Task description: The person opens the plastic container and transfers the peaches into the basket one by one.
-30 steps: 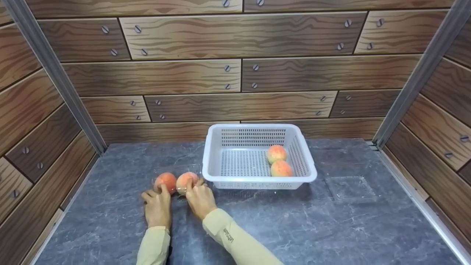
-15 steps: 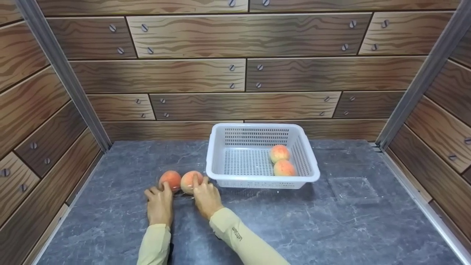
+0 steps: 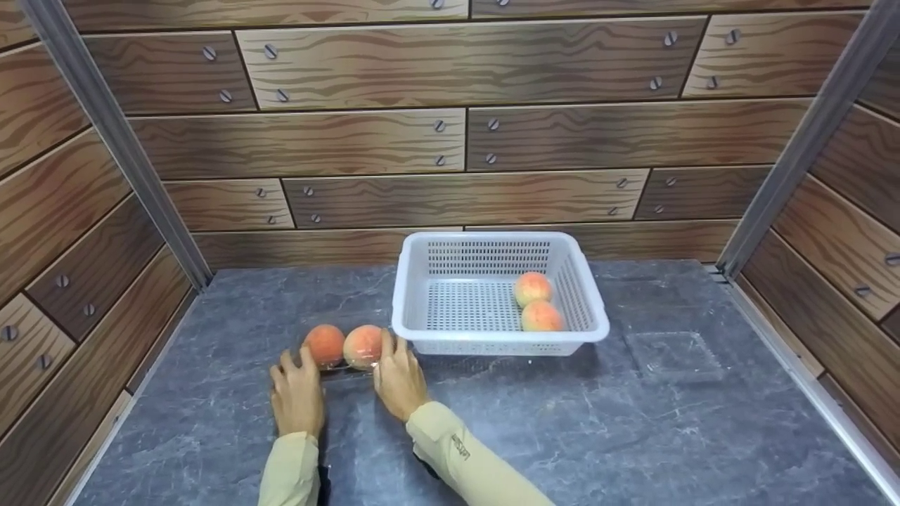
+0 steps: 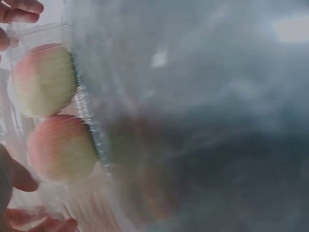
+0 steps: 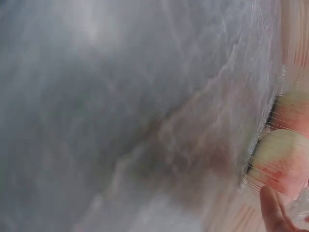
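Two peaches, the left peach (image 3: 324, 345) redder than the right peach (image 3: 363, 346), lie side by side in a clear plastic box (image 4: 86, 108) on the dark tabletop. The left hand (image 3: 297, 397) holds the box's left end, its thumb at the near corner and its fingers around the end. At the right end, the right hand (image 3: 399, 379) holds the box, fingertips beside the right peach. In the left wrist view, the left hand's thumb (image 4: 24, 180) sits near the box's end wall. A finger of the right hand (image 5: 273, 208) touches the near edge in the right wrist view.
A white perforated basket (image 3: 499, 337) stands just right of the box, near the back wall. Inside it, at the right, are a rear peach (image 3: 533, 289) and a front peach (image 3: 542, 316). Another flat clear plastic piece (image 3: 676, 355) lies on the table at the right.
The fingers that lay over the peaches have drawn off them to the box's ends. The right hand has shifted a little to the right, leaving the right peach more exposed.
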Available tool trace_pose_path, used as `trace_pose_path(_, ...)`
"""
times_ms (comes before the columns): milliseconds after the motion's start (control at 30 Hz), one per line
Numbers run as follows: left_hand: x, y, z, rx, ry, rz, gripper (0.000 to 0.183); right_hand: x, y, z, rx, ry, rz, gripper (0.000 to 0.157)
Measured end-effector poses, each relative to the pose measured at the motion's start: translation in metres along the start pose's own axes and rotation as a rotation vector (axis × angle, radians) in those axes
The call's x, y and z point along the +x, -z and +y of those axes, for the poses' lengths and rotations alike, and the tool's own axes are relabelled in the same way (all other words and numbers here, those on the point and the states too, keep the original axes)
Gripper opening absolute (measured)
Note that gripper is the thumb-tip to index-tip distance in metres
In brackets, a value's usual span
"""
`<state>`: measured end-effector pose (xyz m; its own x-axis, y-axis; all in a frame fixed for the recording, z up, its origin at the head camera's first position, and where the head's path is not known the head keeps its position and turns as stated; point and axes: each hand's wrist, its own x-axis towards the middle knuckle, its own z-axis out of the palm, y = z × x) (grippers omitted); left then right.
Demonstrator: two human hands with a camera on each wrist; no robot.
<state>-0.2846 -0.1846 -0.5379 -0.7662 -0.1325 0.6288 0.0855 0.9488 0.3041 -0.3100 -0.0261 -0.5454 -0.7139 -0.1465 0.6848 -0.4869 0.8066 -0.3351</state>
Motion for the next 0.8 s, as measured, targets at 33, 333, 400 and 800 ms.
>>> trace_pose_path(33,0.0,0.0,-0.001,-0.019,0.017,-0.006,0.052,0.0,-0.001,0.0,0.034,-0.011,0.007,0.05)
trace_pose_path(333,0.002,-0.001,-0.002,-0.104,0.004,0.052,0.046,-0.006,-0.007,0.002,0.175,-0.063,0.044,0.049)
trace_pose_path(400,0.003,-0.001,-0.001,-0.118,0.007,0.037,0.048,-0.008,-0.007,0.001,0.202,-0.085,0.038,0.049)
trace_pose_path(800,0.006,0.001,0.003,-0.111,0.07,-0.075,0.047,-0.009,0.001,0.004,0.193,-0.092,-0.013,0.056)
